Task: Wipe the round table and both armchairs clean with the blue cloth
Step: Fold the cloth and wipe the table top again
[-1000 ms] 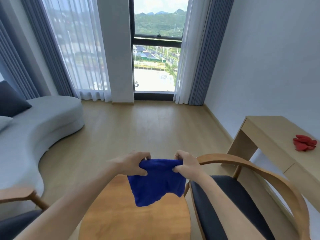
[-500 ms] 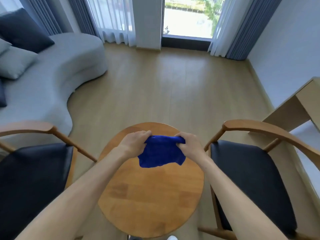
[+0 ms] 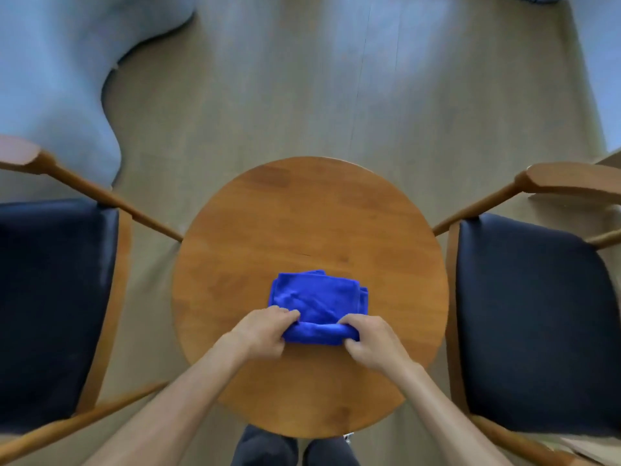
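Apparently just starting, both hands, left hand (image 3: 260, 334) and right hand (image 3: 371, 341), pinch the folded blue cloth (image 3: 317, 302) lying on the round table (image 3: 302, 210), with table and both armchairs (image 3: 50, 297) seemingly unwiped.

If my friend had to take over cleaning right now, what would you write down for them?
Left hand: pinching the near left edge of the blue cloth.
Right hand: pinching the near right edge of the same cloth.
The cloth lies folded on the round table, a little nearer the person than the middle.
One armchair stands to the left of the table and the other armchair to the right.
Done: cloth folded and set down on the table.
Left: no wiping shows yet, so probably the table top, then both chairs.
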Demonstrator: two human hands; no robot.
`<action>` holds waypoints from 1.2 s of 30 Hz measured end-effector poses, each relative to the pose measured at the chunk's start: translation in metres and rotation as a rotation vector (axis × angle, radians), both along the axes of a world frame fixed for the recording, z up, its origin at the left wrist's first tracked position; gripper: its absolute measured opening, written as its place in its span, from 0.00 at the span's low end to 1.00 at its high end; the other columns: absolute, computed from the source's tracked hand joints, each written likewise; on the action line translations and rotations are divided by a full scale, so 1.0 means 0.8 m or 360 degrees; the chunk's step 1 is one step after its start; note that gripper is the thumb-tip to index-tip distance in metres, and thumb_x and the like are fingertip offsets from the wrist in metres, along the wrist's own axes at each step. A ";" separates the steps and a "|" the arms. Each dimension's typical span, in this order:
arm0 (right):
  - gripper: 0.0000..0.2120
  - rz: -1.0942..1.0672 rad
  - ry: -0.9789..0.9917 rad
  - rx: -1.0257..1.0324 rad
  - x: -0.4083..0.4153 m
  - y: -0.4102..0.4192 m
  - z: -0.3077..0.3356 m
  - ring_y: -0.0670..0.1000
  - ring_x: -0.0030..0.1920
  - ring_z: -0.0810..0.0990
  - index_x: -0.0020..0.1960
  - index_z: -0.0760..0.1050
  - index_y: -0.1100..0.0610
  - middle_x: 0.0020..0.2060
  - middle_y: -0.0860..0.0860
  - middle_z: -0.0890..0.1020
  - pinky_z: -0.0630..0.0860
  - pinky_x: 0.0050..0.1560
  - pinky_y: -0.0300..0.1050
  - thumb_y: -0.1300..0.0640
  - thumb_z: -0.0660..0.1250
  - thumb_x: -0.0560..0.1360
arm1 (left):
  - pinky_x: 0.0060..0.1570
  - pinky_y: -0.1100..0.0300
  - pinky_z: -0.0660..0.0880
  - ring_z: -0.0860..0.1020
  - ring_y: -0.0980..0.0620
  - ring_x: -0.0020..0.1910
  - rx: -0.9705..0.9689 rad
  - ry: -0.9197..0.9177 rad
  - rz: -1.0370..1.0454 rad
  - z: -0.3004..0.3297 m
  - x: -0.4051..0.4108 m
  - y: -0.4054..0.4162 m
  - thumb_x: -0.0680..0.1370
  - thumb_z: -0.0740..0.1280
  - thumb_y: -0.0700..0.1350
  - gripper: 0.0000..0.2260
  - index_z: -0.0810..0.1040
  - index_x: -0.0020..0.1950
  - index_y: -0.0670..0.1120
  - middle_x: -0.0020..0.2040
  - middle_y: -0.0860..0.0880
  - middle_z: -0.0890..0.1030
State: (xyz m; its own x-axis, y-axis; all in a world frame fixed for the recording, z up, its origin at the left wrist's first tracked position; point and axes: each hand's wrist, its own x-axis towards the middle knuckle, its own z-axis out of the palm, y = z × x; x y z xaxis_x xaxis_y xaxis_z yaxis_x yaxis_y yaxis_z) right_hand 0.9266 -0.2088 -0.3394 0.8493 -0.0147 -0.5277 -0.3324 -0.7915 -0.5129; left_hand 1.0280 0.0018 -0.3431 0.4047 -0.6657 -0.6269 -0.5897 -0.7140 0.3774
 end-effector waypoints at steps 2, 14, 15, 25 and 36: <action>0.11 -0.0287 0.0024 0.0116 0.014 -0.007 -0.003 0.52 0.43 0.79 0.47 0.79 0.51 0.39 0.47 0.83 0.70 0.41 0.42 0.61 0.65 0.67 | 0.40 0.56 0.67 0.76 0.44 0.50 -0.0116 0.0053 0.0175 -0.002 0.025 -0.004 0.71 0.61 0.43 0.15 0.71 0.58 0.48 0.48 0.47 0.78; 0.28 0.0916 -0.0850 -0.0353 0.076 0.024 -0.062 0.60 0.72 0.67 0.70 0.71 0.46 0.74 0.53 0.66 0.66 0.68 0.59 0.43 0.69 0.71 | 0.56 0.49 0.69 0.72 0.43 0.58 -0.0385 -0.0672 0.0822 -0.051 0.097 -0.005 0.78 0.63 0.44 0.13 0.75 0.60 0.42 0.57 0.45 0.77; 0.29 0.0944 -0.0813 -0.0432 0.073 0.029 -0.071 0.61 0.69 0.71 0.70 0.71 0.46 0.73 0.54 0.67 0.72 0.63 0.57 0.42 0.69 0.71 | 0.55 0.49 0.69 0.73 0.42 0.58 -0.0397 -0.0718 0.0849 -0.056 0.102 0.003 0.77 0.63 0.43 0.12 0.76 0.59 0.41 0.57 0.44 0.77; 0.28 -0.0355 -0.0746 -0.0818 0.111 -0.036 -0.111 0.64 0.71 0.65 0.68 0.69 0.62 0.73 0.64 0.64 0.67 0.66 0.63 0.46 0.65 0.74 | 0.68 0.31 0.50 0.46 0.41 0.77 0.0137 -0.0741 0.0913 -0.104 0.137 0.056 0.79 0.57 0.56 0.27 0.55 0.77 0.55 0.78 0.43 0.50; 0.26 0.0667 -0.0971 -0.0197 0.019 0.180 -0.116 0.61 0.76 0.58 0.73 0.67 0.51 0.76 0.58 0.60 0.65 0.68 0.61 0.45 0.60 0.77 | 0.58 0.41 0.66 0.67 0.44 0.68 -0.0154 -0.0959 0.1259 -0.093 0.158 0.054 0.75 0.63 0.36 0.19 0.76 0.65 0.46 0.69 0.47 0.72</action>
